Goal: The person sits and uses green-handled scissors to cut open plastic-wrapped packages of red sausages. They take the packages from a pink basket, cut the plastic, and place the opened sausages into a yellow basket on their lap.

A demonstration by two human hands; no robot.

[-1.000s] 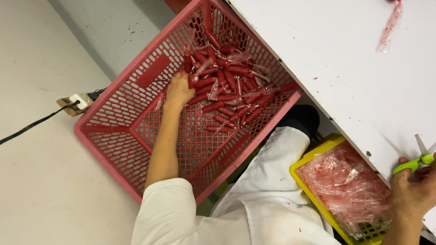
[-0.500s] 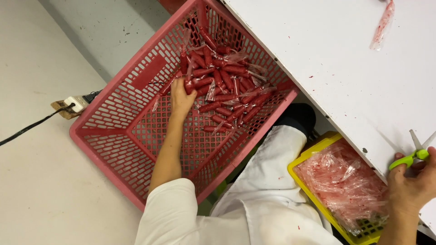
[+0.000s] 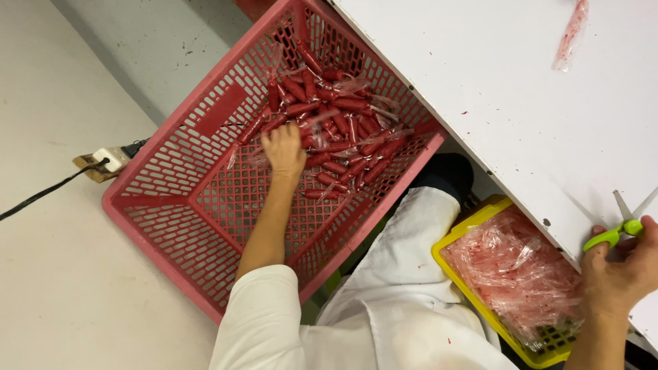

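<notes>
My left hand (image 3: 284, 151) reaches down into a pink plastic crate (image 3: 164, 212) on the floor and rests among a pile of red sausage-like sticks in clear wrappers (image 3: 339, 130); its fingers are curled into the pile, and whether they grip a stick is hidden. My right hand (image 3: 620, 264) sits at the edge of the white table (image 3: 493, 89) and holds green-handled scissors (image 3: 620, 226) with the blades pointing up and apart.
A yellow crate (image 3: 473, 226) full of empty red-stained clear wrappers sits under the table edge by my lap. One stained wrapper (image 3: 572, 34) lies on the table top. A power strip with a black cable (image 3: 103, 161) lies on the floor left of the pink crate.
My left hand has shifted a little within the stick pile. The right hand with the scissors has stayed at the table edge. The view has drifted slightly.
</notes>
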